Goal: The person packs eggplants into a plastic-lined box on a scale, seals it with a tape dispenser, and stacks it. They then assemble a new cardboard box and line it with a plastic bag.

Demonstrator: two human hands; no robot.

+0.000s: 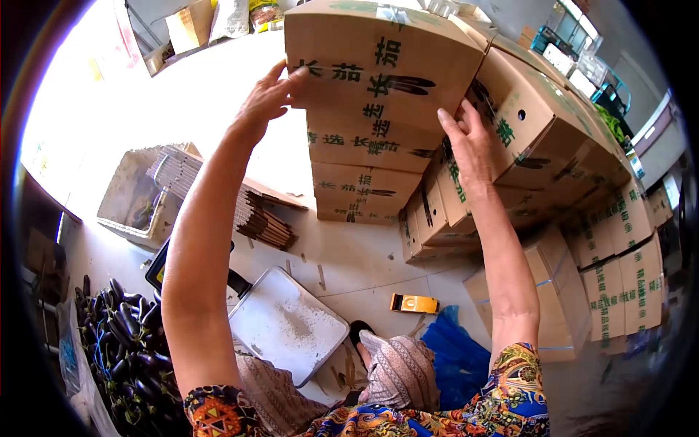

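Observation:
A cardboard box [437, 62] printed with green characters and dark eggplant pictures tops a stack of similar boxes [357, 193]. Beside its left edge is my left hand [263, 102], fingers spread, with the fingertips right at the front face. My right hand [472, 142] is by the lower right corner, thumb and fingers apart, thumb tip near the edge. Both arms reach forward, one along each side of the stack.
More boxes [539, 135] are piled at the right. A scale with a metal platform [291, 320], a yellow tape dispenser [413, 303] and a blue plastic bag [455, 353] lie near my legs. Eggplants [127, 349] fill the lower left, below a foam crate [120, 197] and flat-folded cardboard [266, 218].

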